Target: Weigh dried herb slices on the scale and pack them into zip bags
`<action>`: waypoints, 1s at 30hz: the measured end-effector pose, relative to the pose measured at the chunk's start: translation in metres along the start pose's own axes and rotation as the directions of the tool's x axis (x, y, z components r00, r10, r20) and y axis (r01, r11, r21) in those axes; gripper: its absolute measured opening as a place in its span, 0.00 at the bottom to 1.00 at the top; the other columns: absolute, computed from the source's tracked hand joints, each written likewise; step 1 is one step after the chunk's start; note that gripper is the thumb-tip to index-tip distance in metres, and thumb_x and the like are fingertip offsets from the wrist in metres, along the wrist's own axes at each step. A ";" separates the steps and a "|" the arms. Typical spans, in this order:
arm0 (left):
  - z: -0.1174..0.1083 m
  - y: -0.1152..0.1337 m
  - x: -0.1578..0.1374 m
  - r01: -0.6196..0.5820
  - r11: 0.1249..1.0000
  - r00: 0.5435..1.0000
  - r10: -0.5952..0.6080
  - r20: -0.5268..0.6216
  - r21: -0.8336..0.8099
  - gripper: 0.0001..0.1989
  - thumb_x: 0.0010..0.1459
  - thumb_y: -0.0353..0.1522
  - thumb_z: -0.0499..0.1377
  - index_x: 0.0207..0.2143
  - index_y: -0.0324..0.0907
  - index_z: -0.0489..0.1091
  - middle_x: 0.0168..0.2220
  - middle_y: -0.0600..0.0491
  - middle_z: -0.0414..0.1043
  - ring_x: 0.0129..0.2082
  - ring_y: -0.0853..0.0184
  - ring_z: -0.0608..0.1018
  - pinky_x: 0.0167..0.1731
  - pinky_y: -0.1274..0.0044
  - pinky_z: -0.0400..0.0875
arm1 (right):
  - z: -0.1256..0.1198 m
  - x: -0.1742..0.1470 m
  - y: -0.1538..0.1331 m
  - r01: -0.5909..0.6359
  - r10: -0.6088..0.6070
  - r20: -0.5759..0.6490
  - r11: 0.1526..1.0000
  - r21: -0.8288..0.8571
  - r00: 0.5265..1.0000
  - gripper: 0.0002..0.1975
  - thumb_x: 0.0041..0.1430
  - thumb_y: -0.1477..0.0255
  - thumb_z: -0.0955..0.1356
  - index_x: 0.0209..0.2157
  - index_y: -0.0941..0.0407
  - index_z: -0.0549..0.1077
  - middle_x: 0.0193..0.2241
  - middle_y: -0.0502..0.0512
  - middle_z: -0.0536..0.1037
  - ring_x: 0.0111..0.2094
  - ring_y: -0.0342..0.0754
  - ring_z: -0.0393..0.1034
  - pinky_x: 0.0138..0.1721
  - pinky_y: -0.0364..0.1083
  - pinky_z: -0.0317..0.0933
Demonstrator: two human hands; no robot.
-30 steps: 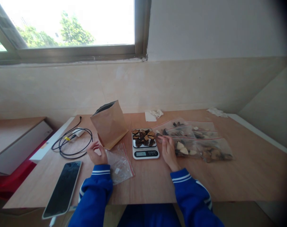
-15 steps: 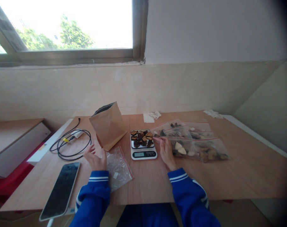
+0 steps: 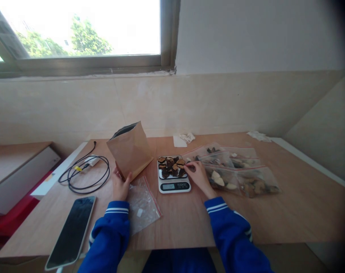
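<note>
A white digital kitchen scale (image 3: 174, 186) stands mid-table, its pan covered with dark brown dried slices (image 3: 170, 167) that have tan faces. My right hand (image 3: 199, 176) reaches in from the right, thumb and forefinger pinched on a dried slice at the pan's edge. An open brown kraft paper bag (image 3: 132, 149) stands tilted left of the scale. My left hand (image 3: 121, 185) is closed around its lower left corner, thumb in front; the other fingers are partly hidden. Beside that hand lies a clear zip bag (image 3: 145, 208) with a small white packet inside.
Several zip bags of dried pieces (image 3: 253, 185) lie right of the scale. On the left are a coiled black cable (image 3: 71, 185) with a white adapter (image 3: 92, 160) and a phone (image 3: 71, 231) near the front edge. Crumpled tissue (image 3: 187, 138) lies near the wall.
My left hand has moved up and right from beside the paper bag onto its lower corner. The right hand has shifted slightly, its fingertips now pinched together at the slices.
</note>
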State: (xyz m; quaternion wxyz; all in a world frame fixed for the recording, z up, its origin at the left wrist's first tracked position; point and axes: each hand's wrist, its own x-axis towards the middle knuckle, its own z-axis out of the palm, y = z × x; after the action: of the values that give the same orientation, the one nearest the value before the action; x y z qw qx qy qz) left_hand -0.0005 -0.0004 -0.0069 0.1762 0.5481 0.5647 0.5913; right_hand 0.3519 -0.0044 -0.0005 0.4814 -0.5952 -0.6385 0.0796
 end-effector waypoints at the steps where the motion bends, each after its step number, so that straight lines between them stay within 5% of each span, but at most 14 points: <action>1: 0.000 0.001 0.000 -0.002 1.000 1.000 0.002 0.029 -0.007 0.35 0.49 0.39 0.63 0.56 0.40 0.54 0.52 0.40 0.64 0.53 0.54 0.70 0.52 0.60 0.66 | -0.001 0.000 0.000 -0.002 0.002 0.006 1.000 0.011 1.000 0.14 0.55 0.59 0.67 0.30 0.55 0.75 0.31 0.58 0.72 0.37 0.53 0.66 0.40 0.52 0.63; 9: -0.006 0.018 0.001 -0.019 0.992 0.996 0.007 0.093 0.125 0.32 0.51 0.36 0.61 0.57 0.38 0.57 0.53 0.42 0.65 0.57 0.53 0.66 0.57 0.59 0.60 | -0.019 0.001 -0.008 0.118 -0.123 0.121 0.992 0.044 0.985 0.10 0.58 0.63 0.66 0.33 0.55 0.75 0.34 0.56 0.72 0.38 0.51 0.68 0.40 0.50 0.64; 15: -0.007 0.013 0.000 -0.038 0.996 0.994 0.030 0.102 0.082 0.29 0.50 0.35 0.62 0.54 0.39 0.61 0.49 0.44 0.69 0.53 0.53 0.70 0.54 0.58 0.63 | -0.032 0.007 -0.015 0.360 -0.302 0.225 0.887 -0.291 0.926 0.09 0.62 0.71 0.63 0.36 0.53 0.75 0.39 0.56 0.71 0.41 0.51 0.67 0.43 0.50 0.61; 20: -0.007 0.012 0.001 -0.034 0.989 0.993 0.018 0.113 0.142 0.26 0.51 0.36 0.60 0.52 0.38 0.62 0.48 0.44 0.69 0.52 0.53 0.70 0.53 0.59 0.64 | -0.035 0.012 -0.020 0.435 -0.343 0.272 0.774 -0.461 0.899 0.09 0.62 0.74 0.63 0.39 0.52 0.75 0.41 0.57 0.72 0.43 0.53 0.66 0.43 0.50 0.61; 30: -0.007 0.013 0.001 -0.003 0.976 0.997 -0.013 0.072 0.220 0.22 0.50 0.39 0.59 0.45 0.36 0.65 0.43 0.43 0.71 0.45 0.53 0.73 0.46 0.60 0.68 | -0.035 0.007 -0.024 0.469 -0.365 0.331 0.819 -0.331 0.870 0.19 0.58 0.82 0.60 0.46 0.51 0.73 0.48 0.58 0.68 0.48 0.53 0.65 0.47 0.52 0.62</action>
State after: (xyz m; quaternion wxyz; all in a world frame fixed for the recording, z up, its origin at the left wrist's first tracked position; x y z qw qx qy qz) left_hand -0.0019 -0.0073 0.0059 0.1368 0.5841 0.6212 0.5043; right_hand 0.3613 -0.0219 0.0379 0.2692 -0.5102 -0.8123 -0.0860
